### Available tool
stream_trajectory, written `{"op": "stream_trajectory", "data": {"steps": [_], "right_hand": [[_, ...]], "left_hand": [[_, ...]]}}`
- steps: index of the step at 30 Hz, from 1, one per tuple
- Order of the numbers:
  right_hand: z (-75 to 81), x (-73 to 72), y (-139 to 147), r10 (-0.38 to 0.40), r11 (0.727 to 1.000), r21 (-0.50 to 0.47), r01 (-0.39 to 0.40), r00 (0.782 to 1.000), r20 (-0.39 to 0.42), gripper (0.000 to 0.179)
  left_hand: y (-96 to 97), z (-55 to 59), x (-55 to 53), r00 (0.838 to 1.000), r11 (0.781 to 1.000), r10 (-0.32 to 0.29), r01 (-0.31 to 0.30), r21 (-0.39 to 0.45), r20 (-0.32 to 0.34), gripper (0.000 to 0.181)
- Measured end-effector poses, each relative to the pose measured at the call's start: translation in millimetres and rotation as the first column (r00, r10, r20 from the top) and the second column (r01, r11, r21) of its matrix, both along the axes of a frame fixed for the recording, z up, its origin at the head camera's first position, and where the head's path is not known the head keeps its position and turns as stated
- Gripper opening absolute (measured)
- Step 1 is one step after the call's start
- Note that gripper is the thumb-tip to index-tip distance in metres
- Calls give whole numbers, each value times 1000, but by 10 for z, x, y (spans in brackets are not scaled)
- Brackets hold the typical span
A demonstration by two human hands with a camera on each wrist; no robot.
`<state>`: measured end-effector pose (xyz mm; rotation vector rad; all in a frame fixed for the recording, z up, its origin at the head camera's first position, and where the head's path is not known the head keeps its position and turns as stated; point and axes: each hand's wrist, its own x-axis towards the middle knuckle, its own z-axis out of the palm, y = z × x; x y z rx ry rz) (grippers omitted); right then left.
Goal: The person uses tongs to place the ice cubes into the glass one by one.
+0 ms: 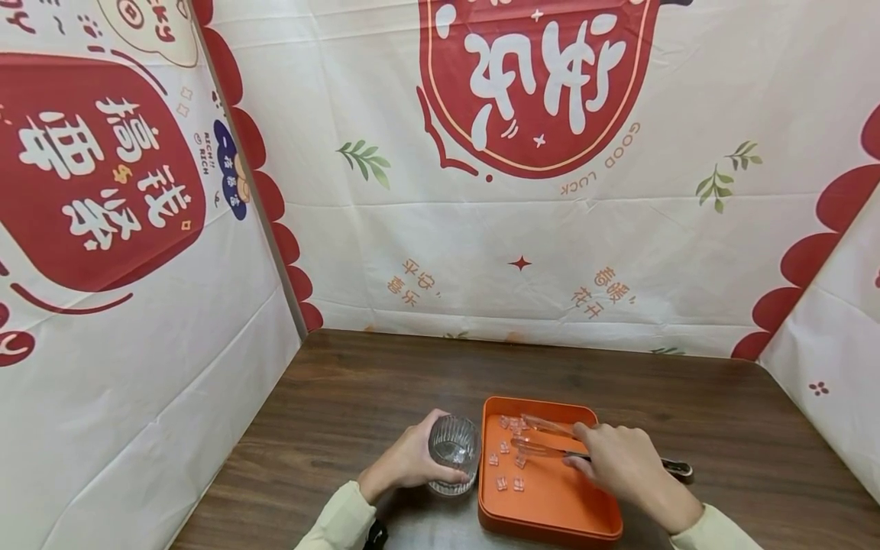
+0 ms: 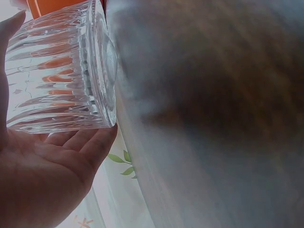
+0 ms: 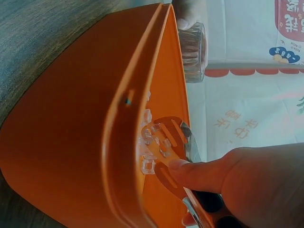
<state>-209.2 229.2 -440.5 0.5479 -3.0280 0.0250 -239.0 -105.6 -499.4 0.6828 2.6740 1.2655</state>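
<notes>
My left hand (image 1: 409, 458) grips a clear ribbed glass (image 1: 455, 458) around its side, thumb on the near side. In the left wrist view the glass (image 2: 52, 76) shows its thick base. Just right of it is an orange tray (image 1: 564, 500) with raised walls. Several small clear cubes (image 1: 519, 484) lie in its left half. My right hand (image 1: 626, 462) holds tongs (image 1: 539, 449) over the tray, their two arms apart. The slotted tong tips reach among the cubes (image 3: 148, 166) in the right wrist view; whether a cube sits between them I cannot tell.
The tray and glass stand near the front of a brown wood-grain table (image 1: 357, 389). Printed white cloth (image 1: 481, 229) hangs behind the table and at both sides. A dark object (image 1: 376, 535) shows beside the left sleeve.
</notes>
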Motion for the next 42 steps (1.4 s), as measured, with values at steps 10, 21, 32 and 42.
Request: {"op": "stream_trajectory", "data": {"steps": [10, 21, 32, 42], "right_hand": [[-45, 0, -10, -14, 1000, 15, 14, 1000, 15, 38], [-30, -11, -20, -29, 999, 20, 28, 998, 57, 32], [-23, -22, -48, -26, 1000, 3, 25, 998, 53, 28], [-27, -11, -85, -28, 999, -17, 28, 999, 19, 25]], "left_hand": [[0, -22, 10, 1000, 1000, -3, 3, 3, -3, 82], [-2, -30, 3, 1000, 1000, -5, 4, 14, 13, 83], [-5, -18, 6, 1000, 1000, -6, 6, 20, 11, 83], [-5, -16, 1, 1000, 1000, -6, 6, 11, 11, 82]]}}
